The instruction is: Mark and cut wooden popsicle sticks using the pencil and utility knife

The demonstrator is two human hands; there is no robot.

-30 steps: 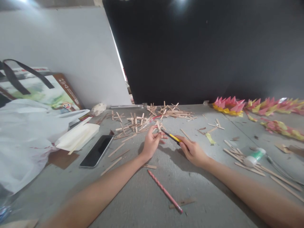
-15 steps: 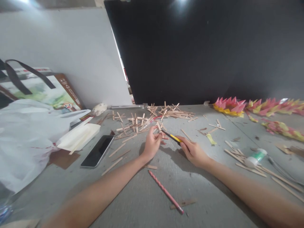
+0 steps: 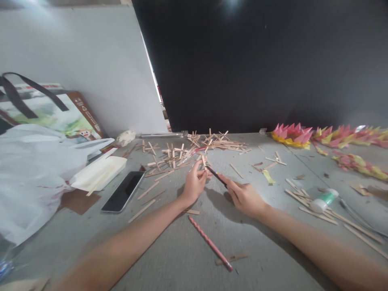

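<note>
My left hand (image 3: pixel 194 184) is closed on a short pale wooden stick (image 3: pixel 203 161), which it holds up between thumb and fingers above the table. My right hand (image 3: pixel 244 197) grips a black and yellow utility knife (image 3: pixel 218 176). The knife points up and left, its tip close against the stick at my left fingertips; whether the blade touches the wood I cannot tell. Just behind my hands lies a pile of wooden sticks (image 3: pixel 230 144), some joined into small crosses. A pink pencil (image 3: pixel 210 243) rests on the table in front of my forearms.
A phone (image 3: pixel 123 192), a paper tray (image 3: pixel 104 171) and a white plastic bag (image 3: pixel 39 173) are on the left. To the right lie a glue bottle (image 3: pixel 325 201) on loose sticks, a yellow scrap (image 3: pixel 268 176) and pink-yellow folded paper (image 3: pixel 292 135). A black panel (image 3: pixel 257 64) stands behind.
My right hand has shifted slightly forward along the knife, covering most of its yellow part. The left hand stays almost in place with the stick. The view has moved slightly.
</note>
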